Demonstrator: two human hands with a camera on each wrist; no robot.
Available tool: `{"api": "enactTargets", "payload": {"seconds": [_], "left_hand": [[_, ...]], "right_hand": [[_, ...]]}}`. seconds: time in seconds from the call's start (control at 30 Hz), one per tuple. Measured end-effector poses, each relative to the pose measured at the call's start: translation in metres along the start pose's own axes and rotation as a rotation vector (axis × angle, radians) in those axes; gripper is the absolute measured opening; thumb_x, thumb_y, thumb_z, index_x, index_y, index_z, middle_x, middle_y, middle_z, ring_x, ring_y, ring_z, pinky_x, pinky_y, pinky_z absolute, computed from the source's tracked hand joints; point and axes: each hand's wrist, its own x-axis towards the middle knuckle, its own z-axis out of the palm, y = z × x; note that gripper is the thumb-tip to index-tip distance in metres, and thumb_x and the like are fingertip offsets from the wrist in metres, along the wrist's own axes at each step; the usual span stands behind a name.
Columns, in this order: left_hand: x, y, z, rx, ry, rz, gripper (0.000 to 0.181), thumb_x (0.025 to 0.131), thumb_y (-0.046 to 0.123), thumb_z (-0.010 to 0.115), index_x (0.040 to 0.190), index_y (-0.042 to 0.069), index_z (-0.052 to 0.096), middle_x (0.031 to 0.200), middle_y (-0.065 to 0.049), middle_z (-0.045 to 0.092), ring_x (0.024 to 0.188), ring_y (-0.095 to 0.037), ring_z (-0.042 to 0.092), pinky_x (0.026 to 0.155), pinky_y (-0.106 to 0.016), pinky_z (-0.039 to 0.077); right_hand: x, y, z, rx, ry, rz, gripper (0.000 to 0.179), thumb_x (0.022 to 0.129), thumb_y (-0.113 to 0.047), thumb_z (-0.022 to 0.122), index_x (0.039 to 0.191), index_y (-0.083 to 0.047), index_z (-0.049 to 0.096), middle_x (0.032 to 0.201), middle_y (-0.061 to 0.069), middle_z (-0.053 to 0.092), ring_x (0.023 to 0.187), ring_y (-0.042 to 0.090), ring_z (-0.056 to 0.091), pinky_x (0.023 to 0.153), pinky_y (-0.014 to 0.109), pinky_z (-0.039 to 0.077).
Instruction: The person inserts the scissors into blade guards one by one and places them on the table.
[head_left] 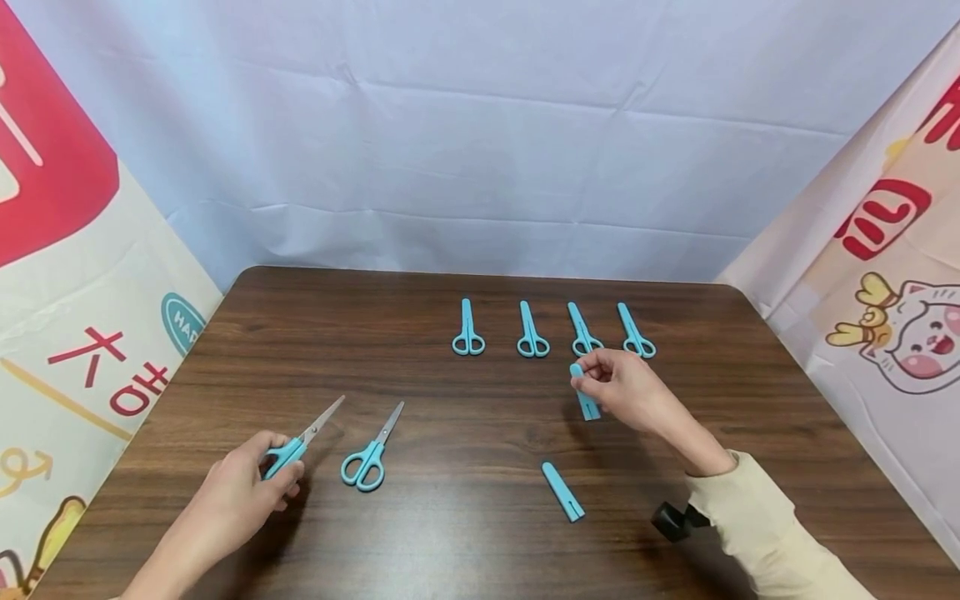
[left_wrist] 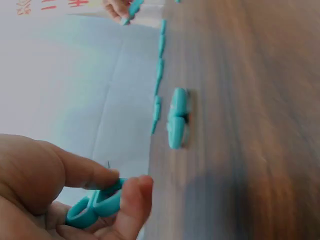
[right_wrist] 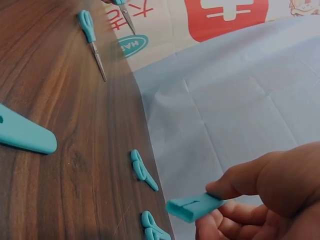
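Observation:
By its blue handles, my left hand point(head_left: 243, 487) holds a pair of scissors point(head_left: 288, 453), bare blades pointing up and to the right. In the left wrist view, thumb and fingers grip the scissors' handle loops point(left_wrist: 95, 207). My right hand point(head_left: 626, 387) pinches a blue blade cover point(head_left: 587, 405) by its rounded end. Its open slotted end shows in the right wrist view, where the cover point(right_wrist: 192, 207) is held off the table. A second pair of scissors point(head_left: 367, 462), unsheathed, lies beside the left hand. Another blue cover point(head_left: 562, 492) lies on the table, nearer than the right hand.
Toward the back of the brown table point(head_left: 360, 308) several covered scissors point(head_left: 468, 329) lie in a row, handles toward me. A black object point(head_left: 671, 522) shows by the right sleeve point(head_left: 750, 525). A pale cloth point(head_left: 480, 167) hangs behind, with printed cloths on both sides.

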Motion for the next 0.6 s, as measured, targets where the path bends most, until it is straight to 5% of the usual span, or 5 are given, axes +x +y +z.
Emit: {"api": "enactTargets", "payload": {"seconds": [0.37, 0.6], "left_hand": [[0.006, 0.023, 0.005, -0.31, -0.035, 0.121, 0.026, 0.105, 0.004, 0.058, 0.128, -0.007, 0.053, 0.101, -0.013, 0.07, 0.086, -0.017, 0.07, 0.073, -0.027, 0.062], [0.01, 0.04, 0.012, -0.377, -0.1, 0.179, 0.021, 0.11, 0.011, 0.05, 0.126, -0.003, 0.052, 0.102, -0.012, 0.066, 0.086, -0.019, 0.064, 0.077, -0.03, 0.056]], "right_hand": [[0.009, -0.003, -0.003, 0.13, 0.06, 0.012, 0.021, 0.104, -0.014, 0.063, 0.117, 0.002, 0.06, 0.08, 0.007, 0.067, 0.07, 0.022, 0.062, 0.067, 0.036, 0.058], [0.012, -0.006, -0.004, 0.2, 0.091, 0.016, 0.026, 0.105, -0.021, 0.063, 0.119, 0.0, 0.06, 0.085, 0.009, 0.069, 0.074, 0.023, 0.065, 0.072, 0.039, 0.061]]}}
